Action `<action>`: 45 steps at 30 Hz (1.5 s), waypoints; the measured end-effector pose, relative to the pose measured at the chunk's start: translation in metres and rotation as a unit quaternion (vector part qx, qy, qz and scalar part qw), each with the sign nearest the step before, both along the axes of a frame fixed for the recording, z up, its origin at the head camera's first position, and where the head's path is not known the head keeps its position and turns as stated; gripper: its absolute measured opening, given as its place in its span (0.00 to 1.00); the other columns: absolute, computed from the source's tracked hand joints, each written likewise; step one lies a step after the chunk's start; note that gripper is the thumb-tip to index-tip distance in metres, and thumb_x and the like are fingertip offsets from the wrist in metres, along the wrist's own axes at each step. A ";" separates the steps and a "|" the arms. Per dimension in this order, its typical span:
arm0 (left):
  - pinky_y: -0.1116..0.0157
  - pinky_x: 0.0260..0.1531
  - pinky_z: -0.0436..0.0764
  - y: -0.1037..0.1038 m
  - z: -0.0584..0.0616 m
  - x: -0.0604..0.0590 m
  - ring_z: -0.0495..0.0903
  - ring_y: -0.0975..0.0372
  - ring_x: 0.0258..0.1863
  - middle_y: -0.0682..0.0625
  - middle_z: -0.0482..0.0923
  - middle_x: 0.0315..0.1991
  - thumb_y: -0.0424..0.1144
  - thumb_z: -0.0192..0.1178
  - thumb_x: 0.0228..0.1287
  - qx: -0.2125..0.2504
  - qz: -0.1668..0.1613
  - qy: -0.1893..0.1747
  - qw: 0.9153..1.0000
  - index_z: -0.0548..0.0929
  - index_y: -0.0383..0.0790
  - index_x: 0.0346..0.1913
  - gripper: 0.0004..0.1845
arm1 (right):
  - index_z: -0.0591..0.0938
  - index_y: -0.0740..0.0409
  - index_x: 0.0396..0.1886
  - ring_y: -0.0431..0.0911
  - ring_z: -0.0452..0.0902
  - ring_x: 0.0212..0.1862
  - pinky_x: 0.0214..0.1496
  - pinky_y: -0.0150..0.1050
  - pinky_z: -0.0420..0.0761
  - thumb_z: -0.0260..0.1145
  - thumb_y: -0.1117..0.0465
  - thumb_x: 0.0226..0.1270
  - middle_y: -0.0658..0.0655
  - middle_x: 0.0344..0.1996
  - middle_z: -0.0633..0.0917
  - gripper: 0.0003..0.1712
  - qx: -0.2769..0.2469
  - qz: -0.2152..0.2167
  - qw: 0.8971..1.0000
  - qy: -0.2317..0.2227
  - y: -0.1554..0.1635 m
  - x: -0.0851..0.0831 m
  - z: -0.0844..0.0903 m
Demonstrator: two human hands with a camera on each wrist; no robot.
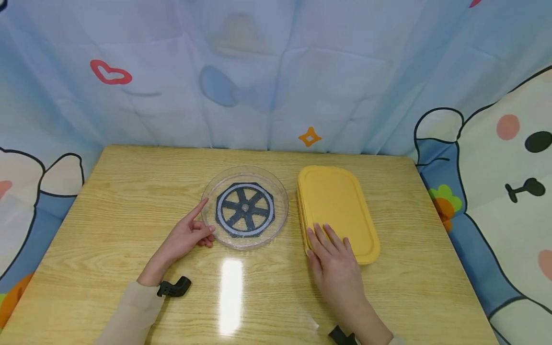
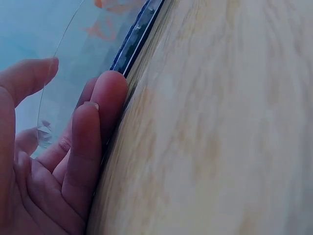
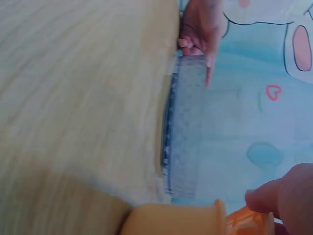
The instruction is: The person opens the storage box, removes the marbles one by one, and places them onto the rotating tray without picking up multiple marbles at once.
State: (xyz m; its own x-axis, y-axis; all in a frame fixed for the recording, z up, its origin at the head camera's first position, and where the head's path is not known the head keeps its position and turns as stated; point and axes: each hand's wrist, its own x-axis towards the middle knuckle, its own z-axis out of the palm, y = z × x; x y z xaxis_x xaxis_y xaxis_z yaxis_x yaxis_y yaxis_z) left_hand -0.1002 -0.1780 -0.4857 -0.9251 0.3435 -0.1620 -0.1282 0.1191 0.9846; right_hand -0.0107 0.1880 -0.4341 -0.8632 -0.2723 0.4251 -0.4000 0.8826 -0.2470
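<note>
A clear round glass dish (image 1: 281, 201) stands at the middle of the table. Through its base shows a dark octagonal, spoke-patterned mat (image 1: 245, 208) with a pale ring. At the dish's left side is my left hand (image 1: 186, 237), its index finger straight against the rim and thumb by the wall; the other fingers are bent near the tabletop. To the right lies a yellow rectangular lidded container (image 1: 334, 206). My right hand (image 1: 338, 268) rests with extended fingers on the near left part of its lid. In the right wrist view, a fingertip touches the container's orange edge (image 3: 247, 220).
The wooden table (image 1: 142, 191) has its far edge against a blue cartoon-printed curtain (image 1: 172, 110). Black wrist straps (image 1: 174, 287) show at both wrists. A small whitish scrap or mark (image 1: 312, 323) is near the right forearm.
</note>
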 end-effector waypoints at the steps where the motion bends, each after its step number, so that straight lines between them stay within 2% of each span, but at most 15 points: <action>1: 0.59 0.33 0.87 0.000 0.000 0.000 0.86 0.50 0.32 0.34 0.84 0.33 0.34 0.62 0.71 0.001 0.000 0.000 1.000 0.47 0.53 0.81 0.45 | 0.79 0.58 0.65 0.57 0.69 0.68 0.58 0.73 0.69 0.71 0.64 0.64 0.60 0.64 0.77 0.28 -0.008 0.003 1.000 0.009 0.000 -0.001 0.002; 7: 0.59 0.33 0.86 -0.002 -0.001 0.000 0.86 0.50 0.31 0.34 0.83 0.34 0.34 0.61 0.71 0.007 0.000 -0.003 1.000 0.46 0.53 0.81 0.45 | 0.82 0.60 0.62 0.61 0.74 0.63 0.57 0.67 0.74 0.68 0.71 0.60 0.64 0.62 0.78 0.28 -0.087 0.022 0.992 0.091 0.002 -0.005 0.016; 15: 0.58 0.33 0.87 -0.003 -0.004 0.000 0.86 0.50 0.32 0.34 0.83 0.34 0.35 0.61 0.72 0.002 -0.001 -0.004 1.000 0.45 0.55 0.81 0.45 | 0.82 0.67 0.58 0.62 0.77 0.59 0.67 0.33 0.68 0.67 0.82 0.57 0.66 0.58 0.81 0.27 -0.200 -0.009 0.967 0.156 0.016 -0.015 0.043; 18: 0.58 0.33 0.87 -0.004 -0.005 0.000 0.86 0.50 0.32 0.34 0.83 0.34 0.35 0.61 0.72 -0.001 -0.001 -0.008 1.000 0.45 0.55 0.81 0.45 | 0.81 0.67 0.60 0.53 0.78 0.59 0.62 0.27 0.71 0.64 0.83 0.61 0.65 0.57 0.81 0.26 -0.252 -0.056 0.956 0.140 0.028 -0.014 0.054; 21: 0.58 0.33 0.87 -0.004 -0.004 0.000 0.86 0.49 0.32 0.34 0.83 0.34 0.35 0.61 0.72 -0.003 -0.001 -0.009 1.000 0.45 0.56 0.81 0.45 | 0.81 0.59 0.63 0.37 0.81 0.38 0.42 0.15 0.73 0.60 0.75 0.71 0.59 0.41 0.87 0.23 -0.311 -0.134 0.936 0.101 0.043 -0.013 0.064; 23: 0.58 0.33 0.87 -0.004 -0.004 0.000 0.86 0.50 0.32 0.34 0.83 0.34 0.36 0.61 0.72 -0.004 0.000 -0.008 1.000 0.45 0.56 0.81 0.45 | 0.80 0.55 0.65 0.33 0.79 0.36 0.38 0.16 0.74 0.58 0.69 0.76 0.53 0.42 0.86 0.21 -0.364 -0.180 0.911 0.070 0.054 -0.014 0.069; 25: 0.59 0.33 0.86 -0.003 -0.003 0.000 0.86 0.50 0.32 0.34 0.83 0.34 0.36 0.61 0.72 -0.003 0.000 -0.007 1.000 0.46 0.57 0.81 0.45 | 0.80 0.54 0.65 0.37 0.78 0.37 0.39 0.17 0.75 0.57 0.65 0.77 0.54 0.42 0.85 0.20 -0.440 -0.202 0.874 0.053 0.067 -0.015 0.072; 28: 0.59 0.33 0.86 -0.003 -0.002 0.000 0.85 0.50 0.32 0.34 0.83 0.34 0.36 0.61 0.72 -0.001 -0.003 -0.006 1.000 0.45 0.56 0.81 0.45 | 0.80 0.58 0.64 0.46 0.75 0.59 0.55 0.27 0.77 0.57 0.65 0.77 0.56 0.62 0.79 0.19 -0.570 -0.196 0.796 0.051 0.088 -0.019 0.075; 31: 0.59 0.33 0.86 -0.003 -0.001 0.000 0.85 0.50 0.31 0.34 0.83 0.34 0.36 0.61 0.72 0.000 -0.005 -0.006 1.000 0.45 0.54 0.81 0.45 | 0.80 0.66 0.62 0.53 0.72 0.62 0.56 0.31 0.79 0.60 0.69 0.74 0.63 0.63 0.76 0.19 -0.685 -0.159 0.707 0.074 0.107 -0.022 0.071; 34: 0.59 0.32 0.86 -0.002 -0.001 0.000 0.85 0.50 0.31 0.34 0.83 0.34 0.35 0.61 0.72 -0.003 -0.004 -0.007 1.000 0.44 0.55 0.81 0.45 | 0.78 0.72 0.62 0.56 0.70 0.65 0.55 0.35 0.80 0.60 0.73 0.72 0.64 0.65 0.73 0.20 -0.767 -0.112 0.627 0.084 0.125 -0.025 0.064; 38: 0.60 0.32 0.86 -0.002 -0.002 -0.001 0.85 0.50 0.32 0.34 0.83 0.34 0.35 0.60 0.72 -0.003 -0.005 -0.004 1.000 0.44 0.55 0.81 0.45 | 0.76 0.73 0.63 0.55 0.68 0.68 0.52 0.39 0.81 0.58 0.78 0.70 0.63 0.67 0.72 0.22 -0.828 -0.092 0.548 0.072 0.148 -0.026 0.049; 40: 0.60 0.32 0.86 -0.001 -0.002 -0.001 0.85 0.50 0.31 0.34 0.83 0.34 0.35 0.61 0.72 -0.001 -0.006 -0.002 1.000 0.44 0.55 0.81 0.45 | 0.77 0.71 0.63 0.53 0.69 0.67 0.48 0.39 0.83 0.58 0.81 0.68 0.62 0.66 0.73 0.24 -0.843 -0.117 0.522 0.061 0.160 -0.026 0.042; 42: 0.60 0.32 0.86 -0.001 -0.003 -0.001 0.85 0.50 0.31 0.34 0.83 0.34 0.35 0.60 0.72 0.003 -0.007 0.001 1.000 0.44 0.55 0.81 0.45 | 0.79 0.68 0.62 0.51 0.70 0.66 0.44 0.38 0.84 0.60 0.85 0.63 0.60 0.63 0.77 0.28 -0.848 -0.155 0.505 0.047 0.171 -0.026 0.035; 44: 0.60 0.32 0.86 0.000 -0.004 -0.001 0.85 0.51 0.31 0.34 0.83 0.34 0.35 0.61 0.72 0.004 -0.006 0.002 1.000 0.45 0.55 0.81 0.45 | 0.80 0.64 0.61 0.48 0.73 0.64 0.40 0.37 0.85 0.62 0.88 0.58 0.58 0.59 0.80 0.32 -0.841 -0.195 0.504 0.032 0.182 -0.025 0.028; 45: 0.61 0.32 0.86 0.000 -0.005 -0.001 0.85 0.51 0.31 0.34 0.83 0.34 0.35 0.61 0.72 0.005 -0.007 0.003 1.000 0.45 0.55 0.81 0.45 | 0.81 0.63 0.60 0.47 0.75 0.61 0.38 0.36 0.85 0.63 0.88 0.56 0.57 0.56 0.82 0.33 -0.829 -0.216 0.515 0.023 0.187 -0.024 0.024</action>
State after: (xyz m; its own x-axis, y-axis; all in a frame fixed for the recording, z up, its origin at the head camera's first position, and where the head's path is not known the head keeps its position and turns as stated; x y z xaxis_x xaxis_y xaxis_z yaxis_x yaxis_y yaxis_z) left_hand -0.1014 -0.1783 -0.4908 -0.9212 0.3577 -0.1528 -0.1206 0.1110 0.9865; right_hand -0.0352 0.3748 -0.4102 -0.6694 0.7116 -0.2133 -0.2947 -0.5179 -0.8031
